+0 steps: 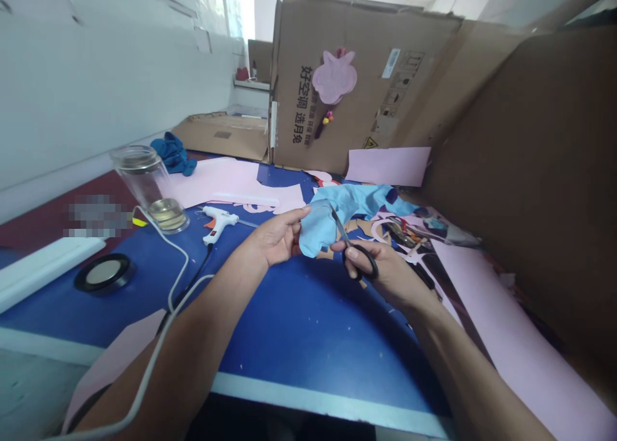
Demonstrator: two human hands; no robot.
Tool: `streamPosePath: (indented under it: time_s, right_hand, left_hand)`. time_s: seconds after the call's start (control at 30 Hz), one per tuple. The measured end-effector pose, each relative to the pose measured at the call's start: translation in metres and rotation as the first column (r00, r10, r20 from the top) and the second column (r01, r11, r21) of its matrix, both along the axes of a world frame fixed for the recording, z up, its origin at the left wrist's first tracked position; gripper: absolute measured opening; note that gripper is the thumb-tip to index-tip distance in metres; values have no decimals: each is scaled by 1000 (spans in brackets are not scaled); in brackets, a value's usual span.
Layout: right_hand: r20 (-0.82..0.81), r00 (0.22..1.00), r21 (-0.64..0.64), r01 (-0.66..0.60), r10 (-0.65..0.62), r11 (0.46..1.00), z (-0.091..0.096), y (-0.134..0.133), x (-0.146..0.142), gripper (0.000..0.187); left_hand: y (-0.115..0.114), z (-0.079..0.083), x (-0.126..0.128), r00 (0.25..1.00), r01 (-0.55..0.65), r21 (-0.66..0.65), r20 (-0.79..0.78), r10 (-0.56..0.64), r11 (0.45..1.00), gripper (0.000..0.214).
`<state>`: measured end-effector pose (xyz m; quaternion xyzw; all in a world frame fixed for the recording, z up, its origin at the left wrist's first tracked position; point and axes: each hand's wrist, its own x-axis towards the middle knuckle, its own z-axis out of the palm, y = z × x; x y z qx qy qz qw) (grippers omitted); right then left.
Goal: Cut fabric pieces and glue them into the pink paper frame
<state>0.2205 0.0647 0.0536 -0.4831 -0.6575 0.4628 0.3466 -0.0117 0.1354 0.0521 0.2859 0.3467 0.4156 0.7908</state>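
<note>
My left hand (274, 238) pinches a piece of light blue felt (315, 229) at its near end. My right hand (385, 277) grips black-handled scissors (359, 261), with the thumb and fingers through the loops. The narrow steel blades (339, 225) reach up into the felt's edge. More of the same blue material trails away behind it towards the far side of the blue table (308, 338). Both hands hover over the tabletop, close together.
A white hot glue gun (216, 222) lies left of my hands, its black cord running towards me. Nearby stand a glass tumbler (149, 190) holding yellowish liquid and a black tape roll (103, 272). Pink paper sheets (511, 338) and scraps lie about. Cardboard walls (357, 87) rise behind and right.
</note>
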Motion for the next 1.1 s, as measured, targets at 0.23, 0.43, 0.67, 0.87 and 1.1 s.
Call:
streamPosePath:
  time_s: [0.23, 0.43, 0.67, 0.87, 1.1]
  right_hand:
    - [-17, 1000, 2, 25, -25, 1000, -2, 0, -3, 60]
    - [-41, 999, 5, -5, 5, 1000, 0, -2, -8, 56]
    - [-96, 994, -39, -57, 53, 998, -7, -3, -7, 50]
    - [-91, 993, -33, -78, 75, 996, -7, -5, -8, 55]
    - [-95, 995, -17, -42, 40, 999, -8, -3, -7, 55]
  left_hand:
    - [-4, -3, 7, 993, 21, 55, 111, -27, 998, 24]
    - [-9, -10, 22, 983, -157, 272, 133, 124, 949, 31]
    - [-10, -6, 25, 967, -225, 336, 190, 168, 915, 32]
    - [-13, -3, 26, 969, -220, 323, 182, 168, 920, 36]
    - [-15, -4, 27, 980, -178, 294, 135, 144, 939, 39]
